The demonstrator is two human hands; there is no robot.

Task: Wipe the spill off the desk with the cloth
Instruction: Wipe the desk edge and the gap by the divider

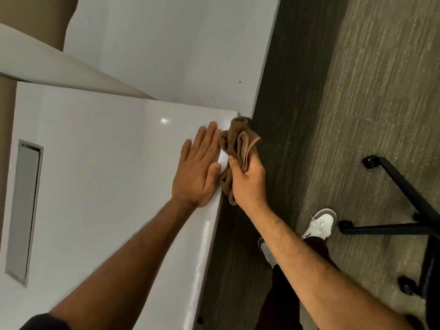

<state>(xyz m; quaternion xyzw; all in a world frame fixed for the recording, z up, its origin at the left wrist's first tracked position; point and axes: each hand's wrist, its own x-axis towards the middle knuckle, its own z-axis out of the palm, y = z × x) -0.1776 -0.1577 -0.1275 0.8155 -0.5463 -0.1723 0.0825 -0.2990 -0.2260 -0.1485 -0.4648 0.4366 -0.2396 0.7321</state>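
One crumpled brown cloth [234, 148] is pinched in the curled fingers of the right hand [245, 184], just past the desk [95, 163] edge. The left hand [197, 170] lies flat on the glossy white top, fingers straight, close together.

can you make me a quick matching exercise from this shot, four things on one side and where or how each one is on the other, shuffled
Things:
1. left hand
2. cloth
3. chair base
4. recessed slot

States or places:
A. black, on the carpet at the right
B. bunched in the right hand at the desk edge
C. flat on the desk top, fingers straight
D. grey, set into the desk top at the far left

Pairs: 1-C, 2-B, 3-A, 4-D
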